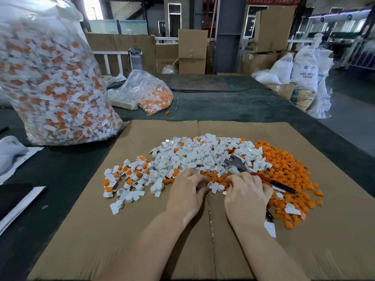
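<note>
**White plastic piece pinched between two hands at a sorting pile**

A white plastic piece (214,187), a short round cup with a flat tab on its side, sits between the two hands at the near edge of a pile, low over a cardboard sheet (142,230). The left hand (186,191) and right hand (246,193) close on it from either side, fingers curled in tight and pinching it. The fingertips are hidden, so the exact grip underneath cannot be told. Holding it from both ends looks like a way to pull or press its parts, probably working an orange insert in or out.

The pile around it seems sorted for that work. Mixed white-and-orange pieces lie to the left, plain white pieces (203,155) in the middle and loose orange caps (284,165) to the right. Pliers (236,163) with red and black handles lie on the pile just beyond the right hand, within easy reach. The cardboard covers a dark desk (223,102), likely to keep small parts together. Farther back on the left stands a large clear bag (50,78) full of the same pieces, and a smaller bag (146,92) lies behind it.
</note>
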Demonstrator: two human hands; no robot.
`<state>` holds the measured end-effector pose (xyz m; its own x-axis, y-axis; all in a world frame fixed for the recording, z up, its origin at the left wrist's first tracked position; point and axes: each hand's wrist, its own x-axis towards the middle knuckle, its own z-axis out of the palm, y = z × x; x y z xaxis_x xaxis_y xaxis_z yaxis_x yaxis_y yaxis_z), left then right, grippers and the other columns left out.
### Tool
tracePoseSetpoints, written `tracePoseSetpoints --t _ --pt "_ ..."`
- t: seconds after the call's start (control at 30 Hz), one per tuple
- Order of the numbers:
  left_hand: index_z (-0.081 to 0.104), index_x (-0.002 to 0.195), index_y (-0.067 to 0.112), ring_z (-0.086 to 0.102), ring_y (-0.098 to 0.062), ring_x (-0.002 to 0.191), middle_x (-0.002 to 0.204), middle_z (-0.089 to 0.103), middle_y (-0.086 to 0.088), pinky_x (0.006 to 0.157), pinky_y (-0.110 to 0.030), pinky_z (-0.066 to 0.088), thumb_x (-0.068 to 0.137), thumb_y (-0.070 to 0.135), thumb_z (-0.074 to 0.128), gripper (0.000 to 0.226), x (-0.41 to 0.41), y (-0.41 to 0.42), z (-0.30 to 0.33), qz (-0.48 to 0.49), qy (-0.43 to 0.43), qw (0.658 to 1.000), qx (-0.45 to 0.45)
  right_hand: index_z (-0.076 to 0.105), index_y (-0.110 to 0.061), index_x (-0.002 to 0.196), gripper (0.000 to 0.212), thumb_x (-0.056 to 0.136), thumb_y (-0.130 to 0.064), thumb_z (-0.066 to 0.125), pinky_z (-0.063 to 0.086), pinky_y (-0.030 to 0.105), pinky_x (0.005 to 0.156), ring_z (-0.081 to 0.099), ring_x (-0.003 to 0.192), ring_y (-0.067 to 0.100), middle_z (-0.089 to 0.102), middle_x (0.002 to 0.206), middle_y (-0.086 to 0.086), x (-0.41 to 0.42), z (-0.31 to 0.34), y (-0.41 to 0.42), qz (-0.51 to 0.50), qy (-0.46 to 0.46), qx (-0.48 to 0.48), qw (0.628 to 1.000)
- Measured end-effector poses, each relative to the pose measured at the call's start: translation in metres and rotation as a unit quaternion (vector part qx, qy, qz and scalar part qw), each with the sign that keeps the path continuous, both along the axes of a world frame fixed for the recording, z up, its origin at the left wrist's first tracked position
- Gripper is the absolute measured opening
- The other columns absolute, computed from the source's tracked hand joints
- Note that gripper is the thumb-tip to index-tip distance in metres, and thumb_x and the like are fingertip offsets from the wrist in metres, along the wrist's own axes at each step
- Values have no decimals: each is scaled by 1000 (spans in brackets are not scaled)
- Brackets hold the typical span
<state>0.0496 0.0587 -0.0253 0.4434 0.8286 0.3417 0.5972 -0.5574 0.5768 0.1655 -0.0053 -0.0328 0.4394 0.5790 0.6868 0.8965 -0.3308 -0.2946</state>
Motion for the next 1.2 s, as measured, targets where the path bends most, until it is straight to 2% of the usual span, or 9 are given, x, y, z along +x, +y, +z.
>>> tracePoseSetpoints --t 0.1,0.2,0.37,0.47,0.63,0.8,0.97,1.07,1.2 --pt "67 112 24 43 -8 107 99 40 13 78 -6 24 90 18 62 23 -1 0 -1 15 -23 1000 -8 70 -8 70 24 58 12 73 23 37 73 57 70 31 65 74 9 0 1 1 -7 4 -8 1000" --pt "66 113 22 38 -4 100 98 38 12 78 -2 23 89 22 63 24 0 -1 0 8 -34 999 1 70 -7 70 21 60 11 74 31 40 73 56 71 32 65 75 10 0 0 2 -8 4 -23 1000" --pt "67 114 27 38 -9 104 98 38 12 83 -16 26 86 40 63 31 5 -2 -1 -6 12 1000 25 74 -14 76 12 67 -9 80 38 43 70 57 73 31 65 76 6 -1 -2 3 -7 -11 -33 999" --pt "69 108 26 37 -8 99 95 38 12 79 -15 24 86 34 66 25 7 -2 -1 -8 14 1000 26 73 -16 75 8 69 -14 79 36 41 72 56 74 30 64 75 4 0 -3 3 -4 -7 -32 999" --pt "69 97 21 41 -12 100 96 49 11 78 -14 24 85 26 67 13 5 -3 0 -37 -4 999 26 69 -15 71 13 69 -9 79 37 40 71 56 71 27 64 72 3 1 -2 4 15 -25 -30 999" --pt "64 116 24 39 -12 105 110 53 7 86 -16 25 87 31 64 30 5 -3 -3 -29 23 998 43 70 -14 77 14 69 -8 78 39 41 74 58 72 27 65 76 3 -1 -2 1 14 -43 -33 998" --pt "65 116 24 37 -12 108 110 49 7 85 -12 22 88 32 63 30 5 -1 -6 -19 25 999 27 67 -14 74 10 64 -18 66 37 41 74 57 71 25 64 71 1 -4 0 -3 41 -45 -24 998" --pt "63 118 25 37 -13 109 111 49 7 87 -14 24 87 34 64 33 5 0 -7 -17 30 999 29 66 -15 68 14 61 -10 77 38 41 75 57 69 25 63 65 -1 -4 0 -3 38 -47 -38 997" --pt "61 121 27 38 -13 109 112 50 7 93 -21 28 87 38 62 36 6 0 -8 -12 55 997 46 68 -16 72 28 55 0 84 26 36 74 58 67 25 64 67 -1 -2 -1 0 41 -53 -42 997"
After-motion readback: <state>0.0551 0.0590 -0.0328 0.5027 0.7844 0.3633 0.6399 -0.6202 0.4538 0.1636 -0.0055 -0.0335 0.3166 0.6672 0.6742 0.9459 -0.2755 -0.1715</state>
